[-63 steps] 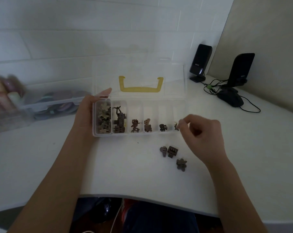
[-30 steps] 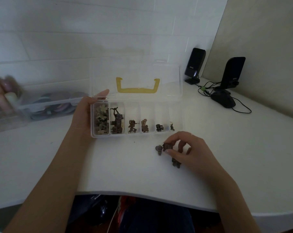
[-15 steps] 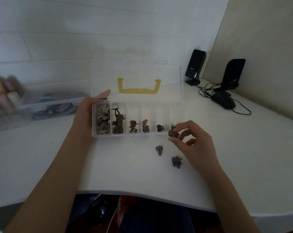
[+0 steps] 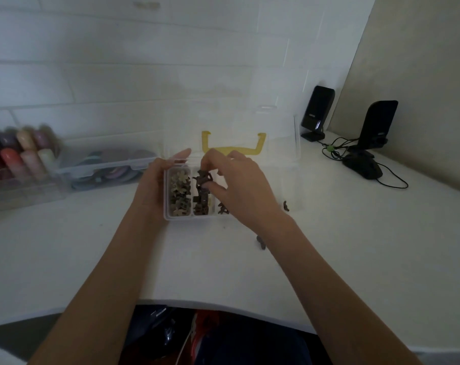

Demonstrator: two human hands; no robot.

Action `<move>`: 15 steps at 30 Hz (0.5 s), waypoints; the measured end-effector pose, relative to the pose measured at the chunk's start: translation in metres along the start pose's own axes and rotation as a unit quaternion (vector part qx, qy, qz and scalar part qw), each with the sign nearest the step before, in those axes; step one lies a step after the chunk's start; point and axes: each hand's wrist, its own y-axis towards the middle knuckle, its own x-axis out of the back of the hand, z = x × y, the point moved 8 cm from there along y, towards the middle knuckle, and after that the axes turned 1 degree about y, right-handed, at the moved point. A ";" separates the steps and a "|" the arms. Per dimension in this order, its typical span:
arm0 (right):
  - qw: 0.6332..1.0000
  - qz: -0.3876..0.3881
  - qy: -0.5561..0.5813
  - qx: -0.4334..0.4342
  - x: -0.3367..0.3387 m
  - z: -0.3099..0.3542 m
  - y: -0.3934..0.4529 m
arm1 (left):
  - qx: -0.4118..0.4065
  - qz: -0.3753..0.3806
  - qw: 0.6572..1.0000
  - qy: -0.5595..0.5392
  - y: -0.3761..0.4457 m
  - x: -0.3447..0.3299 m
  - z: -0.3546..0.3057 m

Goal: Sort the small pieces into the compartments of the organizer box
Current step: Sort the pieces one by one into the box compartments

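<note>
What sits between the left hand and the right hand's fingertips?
In the head view, the box's leftmost compartment, full of light flower-shaped pieces, lies between the left hand and right hand.

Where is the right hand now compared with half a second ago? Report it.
Yes, it moved left along the organizer box: the right hand now pinches a brown piece over the second compartment from the left.

Two hands (image 4: pixel 155 185) (image 4: pixel 239 185); one organizer box (image 4: pixel 168 217); two speakers (image 4: pixel 317 111) (image 4: pixel 379 125).

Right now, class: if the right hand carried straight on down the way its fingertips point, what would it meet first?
The right hand, pinching a dark piece, points down into the organizer box's second compartment from the left, so probably the dark pieces piled there; depth is uncertain.
</note>
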 end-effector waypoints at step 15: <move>0.976 -0.117 0.125 -0.133 0.071 -0.063 -0.077 | 0.019 -0.035 0.999 0.003 0.014 0.016 0.006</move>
